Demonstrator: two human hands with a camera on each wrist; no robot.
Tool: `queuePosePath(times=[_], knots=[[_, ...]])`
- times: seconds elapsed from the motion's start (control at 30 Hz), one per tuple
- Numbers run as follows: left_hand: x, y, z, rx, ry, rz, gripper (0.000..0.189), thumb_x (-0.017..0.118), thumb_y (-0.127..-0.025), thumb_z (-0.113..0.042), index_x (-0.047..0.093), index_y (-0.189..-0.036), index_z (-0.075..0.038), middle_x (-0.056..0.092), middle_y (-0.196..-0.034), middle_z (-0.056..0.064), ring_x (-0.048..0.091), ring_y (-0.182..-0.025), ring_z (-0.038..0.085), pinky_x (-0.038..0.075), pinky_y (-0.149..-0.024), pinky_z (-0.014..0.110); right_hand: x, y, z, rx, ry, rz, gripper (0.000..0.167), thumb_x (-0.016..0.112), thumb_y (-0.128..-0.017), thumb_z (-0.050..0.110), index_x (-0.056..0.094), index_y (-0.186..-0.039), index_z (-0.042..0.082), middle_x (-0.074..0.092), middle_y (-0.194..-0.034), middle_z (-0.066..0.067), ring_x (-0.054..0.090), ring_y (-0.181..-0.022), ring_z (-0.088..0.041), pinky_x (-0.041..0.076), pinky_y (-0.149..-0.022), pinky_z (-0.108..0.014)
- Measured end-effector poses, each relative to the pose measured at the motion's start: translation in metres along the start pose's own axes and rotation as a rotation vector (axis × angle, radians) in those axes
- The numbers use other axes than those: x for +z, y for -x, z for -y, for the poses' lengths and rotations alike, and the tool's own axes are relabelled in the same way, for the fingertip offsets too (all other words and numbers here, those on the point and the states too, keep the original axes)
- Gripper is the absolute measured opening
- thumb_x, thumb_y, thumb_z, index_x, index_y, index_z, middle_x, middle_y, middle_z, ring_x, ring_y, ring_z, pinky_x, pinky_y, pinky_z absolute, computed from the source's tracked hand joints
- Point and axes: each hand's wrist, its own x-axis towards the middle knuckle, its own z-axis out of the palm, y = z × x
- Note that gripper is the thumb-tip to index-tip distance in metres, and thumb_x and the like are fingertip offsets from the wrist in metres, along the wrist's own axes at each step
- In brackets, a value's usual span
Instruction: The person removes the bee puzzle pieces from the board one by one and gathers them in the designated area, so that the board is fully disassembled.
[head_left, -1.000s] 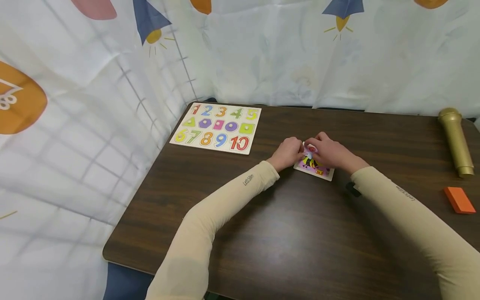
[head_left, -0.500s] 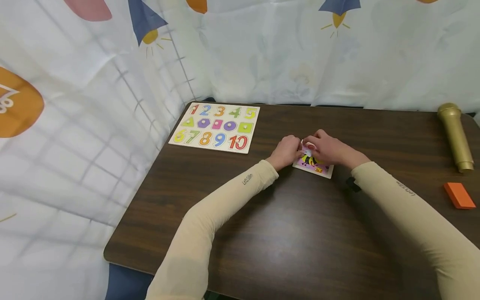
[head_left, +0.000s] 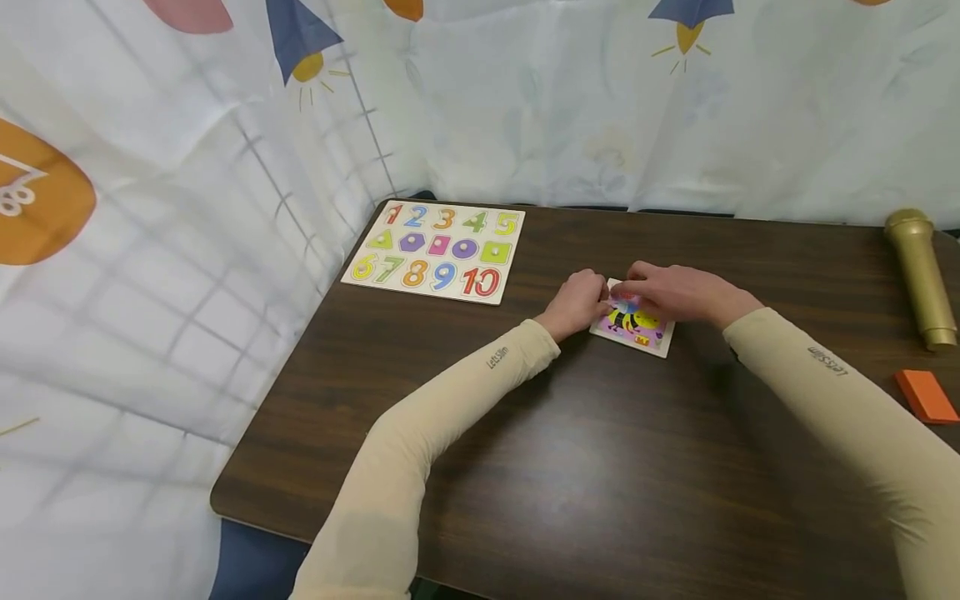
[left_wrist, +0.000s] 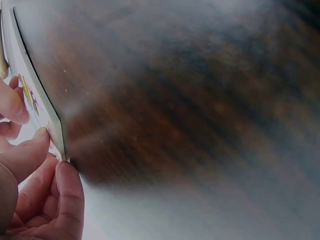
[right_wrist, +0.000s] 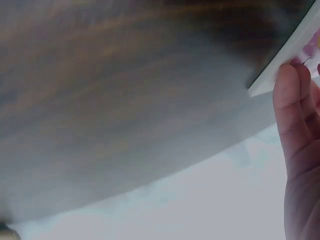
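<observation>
A small square puzzle board (head_left: 628,335) with a yellow-and-black bee on pink lies on the dark table. My left hand (head_left: 576,303) pinches its left corner, thumb (left_wrist: 30,155) on the face and fingers at the edge. Over the far part of the board reaches my right hand (head_left: 686,292), its fingers fairly straight and the tips on the picture near the upper left corner. In the right wrist view those fingers (right_wrist: 290,100) touch the board's face beside its pale wooden border. The hand hides part of the bee.
A number puzzle board (head_left: 433,252) with digits and shapes lies at the back left of the table (head_left: 570,492). At the right are a gold microphone-shaped object (head_left: 922,279) and an orange block (head_left: 927,396). A white printed curtain (head_left: 525,125) hangs behind and left.
My right hand has shifted right and its fingers have straightened out, so more of the bee picture shows. My left hand keeps its hold on the corner.
</observation>
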Motion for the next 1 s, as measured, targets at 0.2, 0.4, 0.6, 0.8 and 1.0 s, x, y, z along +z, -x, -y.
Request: queuePosePath(times=[0.2, 0.4, 0.6, 0.8, 1.0], knots=[[-0.001, 0.000, 0.000, 0.001, -0.015, -0.010, 0.018, 0.067, -0.094, -0.021, 0.070, -0.101, -0.005, 0.062, -0.098, 0.005, 0.056, -0.091, 0.015, 0.048, -0.079, 0.025, -0.001, -0.004, 0.000, 0.004, 0.067, 0.013, 0.045, 0.070, -0.089, 0.009, 0.058, -0.131, 0.021, 0.049, -0.109, -0.010, 0.047, -0.056, -0.017, 0.051, -0.057, -0.033], [0.000, 0.000, -0.002, -0.006, -0.030, -0.017, 0.017, 0.064, -0.096, -0.020, 0.070, -0.093, -0.005, 0.062, -0.092, 0.006, 0.054, -0.087, 0.016, 0.047, -0.075, 0.026, 0.004, -0.012, 0.002, -0.017, 0.086, -0.052, 0.030, 0.069, -0.088, 0.005, 0.057, -0.114, 0.014, 0.044, -0.094, -0.009, 0.040, -0.046, -0.017, 0.045, -0.049, -0.029], [0.000, 0.002, -0.001, -0.007, -0.029, -0.026, 0.017, 0.065, -0.095, -0.022, 0.070, -0.090, -0.006, 0.061, -0.090, 0.005, 0.053, -0.084, 0.016, 0.046, -0.073, 0.026, 0.009, -0.017, 0.004, 0.017, 0.066, -0.075, 0.024, 0.067, -0.089, 0.007, 0.057, -0.111, 0.014, 0.044, -0.092, -0.009, 0.039, -0.044, -0.016, 0.045, -0.049, -0.028], [-0.001, 0.003, -0.002, -0.012, -0.027, -0.023, 0.017, 0.064, -0.095, -0.021, 0.071, -0.088, -0.007, 0.061, -0.090, 0.005, 0.052, -0.085, 0.016, 0.046, -0.072, 0.026, 0.010, -0.018, 0.002, 0.019, 0.060, -0.093, 0.024, 0.066, -0.089, 0.008, 0.057, -0.110, 0.015, 0.045, -0.094, -0.010, 0.039, -0.043, -0.016, 0.044, -0.048, -0.028], [0.001, 0.000, -0.003, -0.018, -0.025, -0.023, 0.016, 0.067, -0.094, -0.022, 0.071, -0.087, -0.008, 0.061, -0.089, 0.003, 0.052, -0.086, 0.015, 0.045, -0.072, 0.026, 0.009, -0.020, 0.002, 0.045, 0.022, -0.088, 0.023, 0.065, -0.089, 0.007, 0.056, -0.109, 0.015, 0.047, -0.096, -0.010, 0.043, -0.044, -0.017, 0.048, -0.050, -0.030]])
